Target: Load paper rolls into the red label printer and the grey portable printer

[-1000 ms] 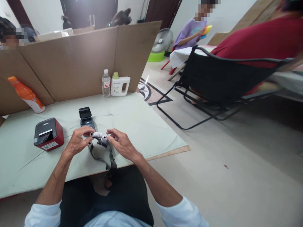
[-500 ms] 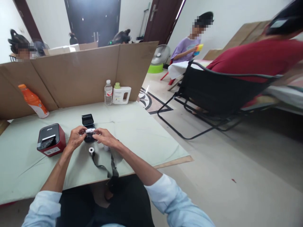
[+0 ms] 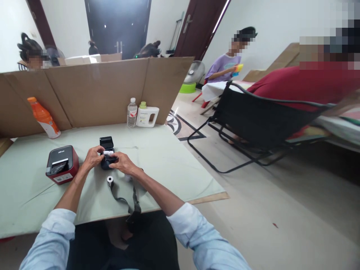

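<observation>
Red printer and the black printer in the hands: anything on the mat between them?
Head view: only the left hand and its wrist lie between the red printer and the black printer; otherwise bare green mat.

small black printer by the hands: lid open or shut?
Open. The black printer's lid stands tipped back, with a white paper roll showing between both hands.

Pale blue long sleeves pushed up the forearms, dark trousers, bare left hand [image 3: 92, 158] and right hand [image 3: 121, 164].
</observation>
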A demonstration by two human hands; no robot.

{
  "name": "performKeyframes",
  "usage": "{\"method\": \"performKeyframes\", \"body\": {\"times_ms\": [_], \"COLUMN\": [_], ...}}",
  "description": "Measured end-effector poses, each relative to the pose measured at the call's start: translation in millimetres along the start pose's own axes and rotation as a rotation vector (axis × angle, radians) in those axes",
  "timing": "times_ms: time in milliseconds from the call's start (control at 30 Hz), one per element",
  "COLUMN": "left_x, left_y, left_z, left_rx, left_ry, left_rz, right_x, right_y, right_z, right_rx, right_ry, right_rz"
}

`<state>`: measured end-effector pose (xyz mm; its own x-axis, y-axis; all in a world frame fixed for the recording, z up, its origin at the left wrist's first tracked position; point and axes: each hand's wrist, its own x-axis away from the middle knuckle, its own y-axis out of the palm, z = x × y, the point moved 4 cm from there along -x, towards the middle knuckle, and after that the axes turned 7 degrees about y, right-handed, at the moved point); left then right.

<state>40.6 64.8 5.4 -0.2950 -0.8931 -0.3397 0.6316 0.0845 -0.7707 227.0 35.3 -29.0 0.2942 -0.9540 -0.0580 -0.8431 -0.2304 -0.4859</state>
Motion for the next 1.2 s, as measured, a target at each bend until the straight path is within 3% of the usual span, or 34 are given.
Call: {"method": "performKeyframes", "body": {"times_ms": [200,367,700,900,1200], "left_x": [-2.1,-0.3,-7.2,-11.3,-13.6], "left_y": [2.4,3.8,6.3,9.6,11.2], "left_z": [-4.5,-9.3,-11.4,-13.7,-6.9], "left_rx": [0.019,0.095,0.113,0.163,-0.070], "left_ry": [0.008,0.002,-0.003,-0.078,-0.133], "left_rz": [-0.019,-0.064,-0.066,0.008,-0.080], "right_x": [7.4,13.0,23.7,25.2,19.8], "right_y": [-5.2,-3.8,-2.8,-5.4,-4.6], "right_z": [-16.7,-22.2,-31.4,-38.2,-36.6], "right_rx": [0.402,0.594,0.731,0.759,0.772], "right_ry": [-0.064,-0.042,-0.055,-0.036,-0.033], "right_rz": [0.051,0.050,0.008,0.008,0.015]}}
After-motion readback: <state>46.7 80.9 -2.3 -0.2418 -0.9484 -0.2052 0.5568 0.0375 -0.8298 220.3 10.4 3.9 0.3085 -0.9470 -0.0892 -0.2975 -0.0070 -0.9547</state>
